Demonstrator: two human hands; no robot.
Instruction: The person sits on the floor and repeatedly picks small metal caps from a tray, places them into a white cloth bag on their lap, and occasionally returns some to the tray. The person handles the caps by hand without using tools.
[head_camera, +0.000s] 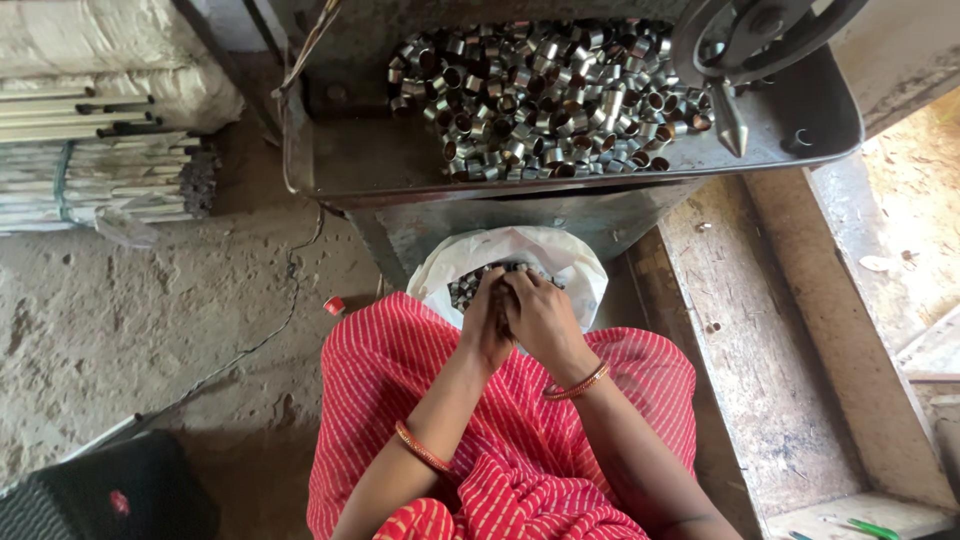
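Observation:
A white sack (575, 268) stands open on the floor in front of my knees, holding several short metal rings (466, 288). My left hand (485, 320) and my right hand (540, 315) are pressed together at the sack's mouth, fingers curled down into the rings. What the fingers hold is hidden. Above the sack, a grey metal tray (800, 115) carries a heap of the same shiny rings (545, 95). My lap is covered by red striped cloth (400, 390).
A black hand wheel and a pointed metal cone (730, 120) hang over the tray's right side. Bundled white tubes (90, 160) lie at the left. A wooden bench (760, 350) runs along the right. A small red cap (334, 305) and a wire lie on the floor.

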